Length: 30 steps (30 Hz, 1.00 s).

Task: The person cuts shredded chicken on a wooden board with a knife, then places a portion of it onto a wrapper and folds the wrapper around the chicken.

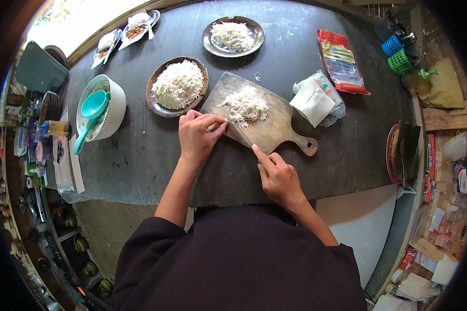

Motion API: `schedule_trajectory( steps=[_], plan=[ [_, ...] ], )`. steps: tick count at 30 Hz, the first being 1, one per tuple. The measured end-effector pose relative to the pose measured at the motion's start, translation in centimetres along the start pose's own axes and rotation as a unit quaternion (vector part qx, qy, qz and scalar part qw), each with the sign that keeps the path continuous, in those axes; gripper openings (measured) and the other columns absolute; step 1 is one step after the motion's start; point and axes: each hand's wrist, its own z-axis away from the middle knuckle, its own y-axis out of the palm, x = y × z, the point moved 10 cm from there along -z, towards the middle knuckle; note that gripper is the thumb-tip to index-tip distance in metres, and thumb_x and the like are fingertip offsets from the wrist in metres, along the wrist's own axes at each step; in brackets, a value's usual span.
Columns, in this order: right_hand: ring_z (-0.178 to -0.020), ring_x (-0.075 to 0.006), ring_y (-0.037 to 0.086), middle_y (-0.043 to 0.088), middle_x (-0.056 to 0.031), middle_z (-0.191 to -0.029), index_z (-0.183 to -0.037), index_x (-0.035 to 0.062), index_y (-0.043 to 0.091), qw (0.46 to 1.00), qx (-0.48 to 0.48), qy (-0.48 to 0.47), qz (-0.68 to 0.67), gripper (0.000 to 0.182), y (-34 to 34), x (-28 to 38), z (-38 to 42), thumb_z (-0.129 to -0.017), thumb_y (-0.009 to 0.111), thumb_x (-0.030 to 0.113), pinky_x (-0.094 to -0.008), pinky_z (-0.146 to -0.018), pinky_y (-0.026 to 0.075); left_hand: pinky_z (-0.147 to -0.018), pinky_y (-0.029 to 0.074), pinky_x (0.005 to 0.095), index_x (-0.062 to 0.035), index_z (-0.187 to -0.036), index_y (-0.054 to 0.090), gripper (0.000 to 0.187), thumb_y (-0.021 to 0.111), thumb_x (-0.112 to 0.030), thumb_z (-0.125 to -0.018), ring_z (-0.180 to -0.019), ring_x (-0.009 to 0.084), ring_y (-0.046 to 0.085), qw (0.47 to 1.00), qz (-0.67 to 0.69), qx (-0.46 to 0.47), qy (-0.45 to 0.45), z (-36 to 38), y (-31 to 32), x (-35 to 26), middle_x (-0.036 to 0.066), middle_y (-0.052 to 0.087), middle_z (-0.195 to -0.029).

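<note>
A wooden cutting board (277, 122) with a handle lies at an angle on the dark table, a heap of pale shreds (246, 106) on it. My right hand (279, 177) is closed around a knife (242, 136), its index finger stretched along the top. The thin blade points up and left across the board's near edge. At the blade's tip, my left hand (200, 135) pinches at the board's near left edge; what sits between its fingertips is too small to make out. Just behind that hand stands a brown plate (151, 98) piled with white shreds (177, 84).
Another plate (208, 44) of shreds stands at the back. On the left are a white basket (118, 106) and a turquoise scoop (91, 116). A red packet (342, 62) and white wrappers (314, 103) lie right of the board. A crowded shelf (52, 233) flanks the table's left.
</note>
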Motion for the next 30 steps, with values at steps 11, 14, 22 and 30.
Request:
schedule_trajectory(
  steps=[11, 14, 22, 30],
  plan=[
    [-0.066, -0.0358, 0.068, 0.060, -0.0144, -0.089, -0.151, 0.0148, 0.061, 0.999, 0.030, -0.001, -0.017, 0.052, 0.3, 0.2, 0.7, -0.099, 0.064, 0.011, -0.0462, -0.063, 0.058, -0.083, 0.045, 0.0348, -0.0168, -0.087, 0.083, 0.010, 0.086, -0.023, -0.081, -0.082, 0.0181, 0.062, 1.000, -0.005, -0.003, 0.011, 0.1, 0.0, -0.1, -0.006, 0.081, -0.092],
    [-0.066, -0.0364, 0.069, 0.060, -0.0146, -0.090, -0.151, 0.0149, 0.060, 0.999, 0.030, 0.001, 0.009, 0.051, 1.0, 0.3, 0.2, -0.100, 0.064, 0.012, -0.0468, -0.063, 0.059, -0.083, 0.045, 0.0347, -0.0166, -0.087, 0.083, 0.010, 0.086, -0.023, -0.081, -0.082, 0.0180, 0.062, 1.000, -0.007, -0.001, 0.014, 0.0, 0.0, -0.3, -0.007, 0.081, -0.093],
    [-0.067, -0.0369, 0.069, 0.059, -0.0144, -0.090, -0.151, 0.0150, 0.060, 1.000, 0.007, 0.000, 0.020, 0.051, 0.5, -0.5, 0.5, -0.100, 0.064, 0.013, -0.0482, -0.065, 0.059, -0.082, 0.045, 0.0335, -0.0170, -0.088, 0.084, 0.009, 0.086, -0.023, -0.081, -0.080, 0.0173, 0.061, 1.000, -0.002, -0.011, 0.011, 0.1, -0.4, -0.4, -0.006, 0.081, -0.092],
    [-0.068, -0.0360, 0.068, 0.059, -0.0141, -0.089, -0.151, 0.0149, 0.060, 0.999, 0.027, -0.004, -0.028, 0.051, -0.1, 0.4, 1.2, -0.100, 0.064, 0.012, -0.0468, -0.065, 0.058, -0.084, 0.045, 0.0350, -0.0185, -0.087, 0.083, 0.009, 0.085, -0.026, -0.082, -0.083, 0.0177, 0.062, 1.000, -0.004, -0.004, 0.005, 0.4, 0.1, 0.0, -0.006, 0.081, -0.092]
  ],
)
